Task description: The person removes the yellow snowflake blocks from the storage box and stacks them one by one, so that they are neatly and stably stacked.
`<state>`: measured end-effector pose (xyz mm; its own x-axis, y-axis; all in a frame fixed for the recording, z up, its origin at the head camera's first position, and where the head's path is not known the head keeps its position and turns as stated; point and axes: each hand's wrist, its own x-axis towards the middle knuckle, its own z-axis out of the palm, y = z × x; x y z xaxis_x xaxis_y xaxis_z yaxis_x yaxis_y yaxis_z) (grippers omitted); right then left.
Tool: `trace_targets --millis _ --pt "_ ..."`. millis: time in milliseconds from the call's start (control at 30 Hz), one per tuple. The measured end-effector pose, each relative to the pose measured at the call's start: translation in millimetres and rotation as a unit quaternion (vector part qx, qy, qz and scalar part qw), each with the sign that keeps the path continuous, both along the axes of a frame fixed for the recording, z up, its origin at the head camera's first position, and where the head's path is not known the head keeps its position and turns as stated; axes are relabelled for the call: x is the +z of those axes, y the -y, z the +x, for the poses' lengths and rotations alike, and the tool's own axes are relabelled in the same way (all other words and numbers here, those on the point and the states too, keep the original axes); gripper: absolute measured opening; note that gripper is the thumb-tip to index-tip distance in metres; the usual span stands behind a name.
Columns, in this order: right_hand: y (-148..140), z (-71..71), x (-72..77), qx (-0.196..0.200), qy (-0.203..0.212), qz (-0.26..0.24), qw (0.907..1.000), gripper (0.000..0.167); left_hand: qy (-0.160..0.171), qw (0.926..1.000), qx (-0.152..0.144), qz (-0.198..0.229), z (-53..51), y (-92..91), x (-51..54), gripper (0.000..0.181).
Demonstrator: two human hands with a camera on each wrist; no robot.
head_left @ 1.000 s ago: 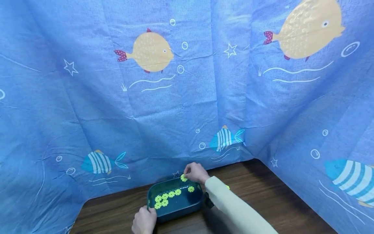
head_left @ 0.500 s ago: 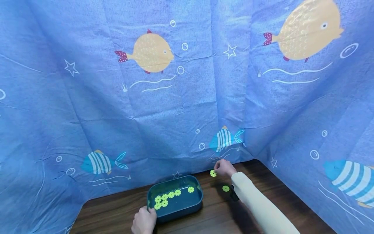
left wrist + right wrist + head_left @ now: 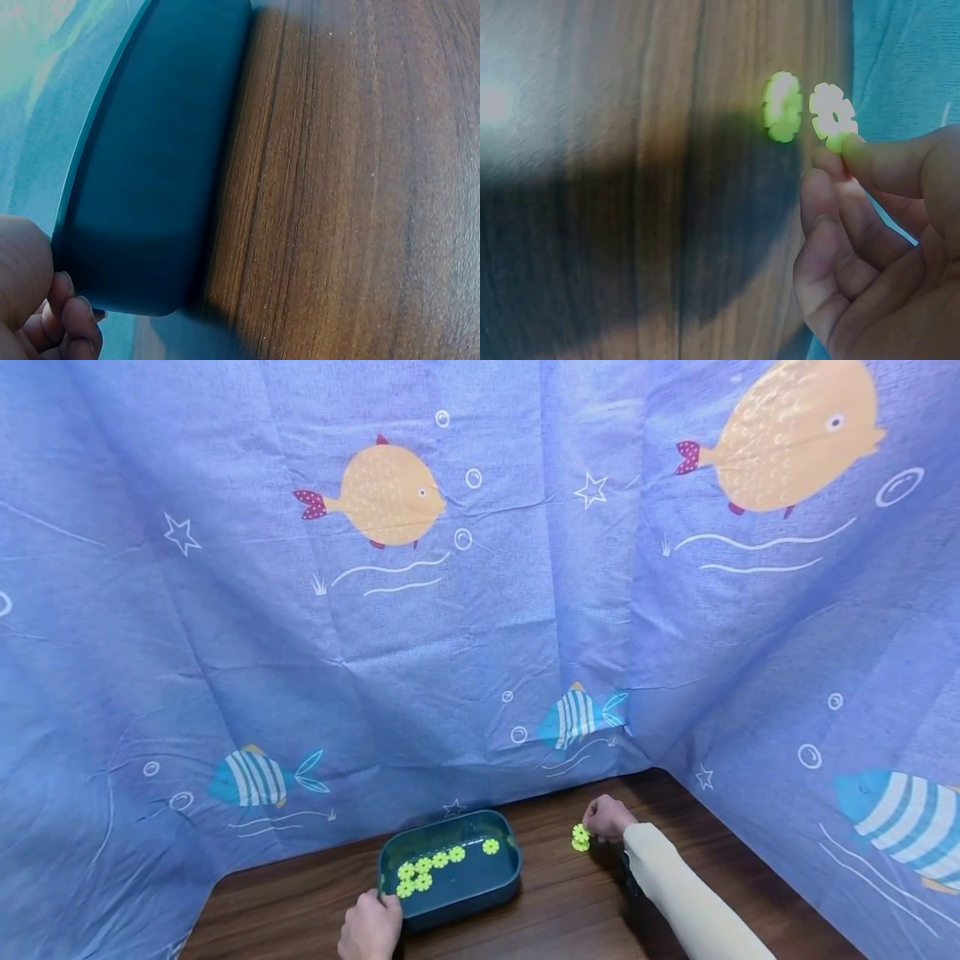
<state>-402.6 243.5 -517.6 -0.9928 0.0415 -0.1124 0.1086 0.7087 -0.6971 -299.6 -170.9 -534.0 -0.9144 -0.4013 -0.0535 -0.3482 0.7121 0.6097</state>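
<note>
Two bright yellow-green, flower-edged, plastic-looking discs sit close together right of centre, low in the head frame. One, the held disc (image 3: pixel 823 114), is pinched at its rim between thumb and fingertip of the right hand (image 3: pixel 877 240); the other fingers curl in, not visibly on it. The second, the loose disc (image 3: pixel 782 106), is on the dark brown wood-grain table (image 3: pixel 547 906).

Key relation: in the right wrist frame the loose disc is just left of the held one, a narrow gap between the two outlines; in the head frame it shows directly below, partly covered by it. Whether they touch cannot be told. Nearer hand: right, clearly; left is well apart.

Orientation: both discs are round, so no true long axis. Held disc stands tilted in the right wrist frame, free edge toward the top, pinched edge toward lower right. Loose disc appears as a narrow upright oval there; probably lying flat, seen obliquely.

Outward: dark teal rectangular tray (image 3: pixel 457 910), lower centre of the head frame, long axis left-right, rising slightly rightward. Inside: six similar discs (image 3: pixel 440 858) grouped toward the left, a lone disc (image 3: pixel 491 847) toward the right. Left hand (image 3: pixel 371 924) grips the tray's near-left corner.
</note>
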Motion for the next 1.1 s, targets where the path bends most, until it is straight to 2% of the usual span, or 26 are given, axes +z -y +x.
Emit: trace_targets --millis 433,667,1100 --pt "0 3.8 -9.1 0.002 0.014 0.016 0.9998 0.011 0.002 1.0 0.003 -0.005 -1.5 -0.4 -0.6 0.027" --pt "2 3.8 -8.5 0.001 0.022 0.027 0.9994 0.01 -0.004 1.0 0.005 -0.002 -1.8 -0.8 -0.6 0.026" --pt "5 -1.3 -14.7 -0.014 0.023 0.04 0.9988 0.014 0.001 0.9999 0.006 -0.008 -3.2 0.1 0.7 0.028"
